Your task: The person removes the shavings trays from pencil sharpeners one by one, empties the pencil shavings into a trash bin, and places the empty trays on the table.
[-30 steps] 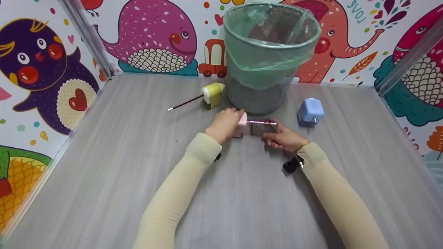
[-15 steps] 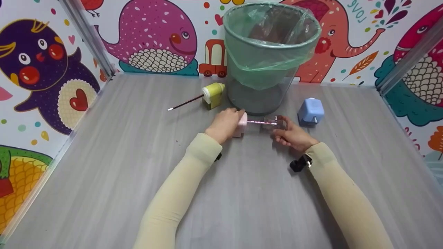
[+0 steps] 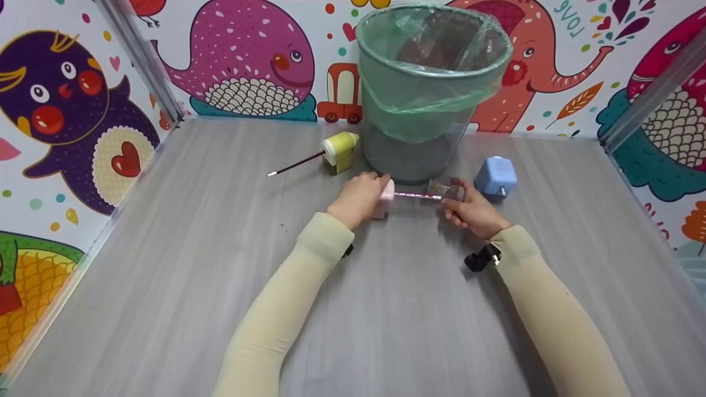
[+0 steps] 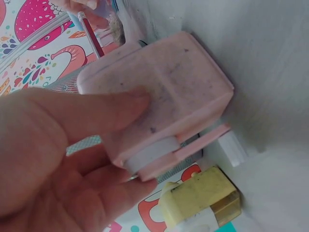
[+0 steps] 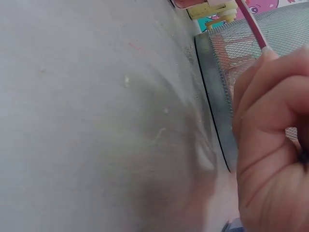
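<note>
"What was nearest the person?"

"Two pale sleeves (image 3: pixel 284 309), reaching in over the grey counter (image 3: pixel 397 331). A black gadget (image 3: pixel 482 258) sat at the right wrist."

"And the hands?"

"The left hand (image 3: pixel 357 201) gripped a pink sharpener (image 4: pixel 169 92), its thumb laid across one face and its other fingers curled round the far side. The sharpener rested on the counter just in front of the bin (image 3: pixel 411 160). A pink crank (image 4: pixel 203 142) with a white knob (image 4: pixel 232 149) stuck out from it."

"Was there a pencil in it?"

"Yes, a shiny patterned pencil (image 3: pixel 417 195) jutted level from it, toward the right hand (image 3: pixel 474 212). That hand pinched a small see-through box (image 3: pixel 438 189) between thumb and finger, near the pencil's free end. I couldn't tell if box and pencil touched, and what lay inside was too small to make out."

"What stood further off?"

"A blue sharpener (image 3: pixel 496 177), just beyond the right hand. Farther back on the left, beside the bin, was a yellow sharpener (image 3: pixel 340 149) with a dark pencil (image 3: pixel 298 164) slanting out of it."

"And behind?"

"The bin had a green liner (image 3: pixel 419 116) folded over its rim. Last came the wall, painted with a purple whale (image 3: pixel 248 49) and an orange elephant (image 3: pixel 538 60)."
</note>
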Motion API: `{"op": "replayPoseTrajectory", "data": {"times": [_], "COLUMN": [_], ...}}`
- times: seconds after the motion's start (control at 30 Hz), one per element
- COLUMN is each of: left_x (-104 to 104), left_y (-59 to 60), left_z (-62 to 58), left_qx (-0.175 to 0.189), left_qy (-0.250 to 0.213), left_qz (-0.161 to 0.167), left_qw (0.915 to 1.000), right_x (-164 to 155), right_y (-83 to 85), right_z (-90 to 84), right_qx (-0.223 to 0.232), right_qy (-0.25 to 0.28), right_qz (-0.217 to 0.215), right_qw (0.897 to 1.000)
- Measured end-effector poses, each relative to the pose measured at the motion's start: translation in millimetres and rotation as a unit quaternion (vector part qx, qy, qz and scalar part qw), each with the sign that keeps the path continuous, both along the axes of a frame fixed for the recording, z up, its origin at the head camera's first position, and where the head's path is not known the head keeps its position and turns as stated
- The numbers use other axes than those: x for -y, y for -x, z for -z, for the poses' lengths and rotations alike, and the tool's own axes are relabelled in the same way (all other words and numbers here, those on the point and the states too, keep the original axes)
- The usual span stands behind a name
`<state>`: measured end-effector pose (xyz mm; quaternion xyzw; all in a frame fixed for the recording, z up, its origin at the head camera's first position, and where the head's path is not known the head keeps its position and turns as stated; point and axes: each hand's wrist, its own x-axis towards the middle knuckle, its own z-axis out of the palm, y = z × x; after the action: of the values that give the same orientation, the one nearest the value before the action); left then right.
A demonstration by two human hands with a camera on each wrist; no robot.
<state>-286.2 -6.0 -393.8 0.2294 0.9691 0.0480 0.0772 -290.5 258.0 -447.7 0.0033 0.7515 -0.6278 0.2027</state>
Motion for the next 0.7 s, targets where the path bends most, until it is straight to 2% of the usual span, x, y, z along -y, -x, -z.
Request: {"op": "replayPoseTrajectory", "data": {"times": [0.23, 0.57, 0.7], "left_x": [0, 0, 0], "left_y": [0.2, -0.7, -1.0], "left_z": [0.7, 1.4, 2.1], "left_qx": [-0.004, 0.003, -0.004], "left_qy": [-0.008, -0.021, -0.021], "left_qz": [0.0, -0.004, -0.002], "left_qw": [1.0, 0.9998, 0.9998], "right_x": [-2, -6, -4], "right_y": [0.4, -0.3, -1.9], "right_z": [-9.5, -29.8, -37.4], "right_qx": [-0.027, -0.037, -0.041], "right_qy": [-0.01, -0.017, -0.02], "right_qz": [-0.001, -0.019, -0.028], "right_qw": [1.0, 0.999, 0.999]}}
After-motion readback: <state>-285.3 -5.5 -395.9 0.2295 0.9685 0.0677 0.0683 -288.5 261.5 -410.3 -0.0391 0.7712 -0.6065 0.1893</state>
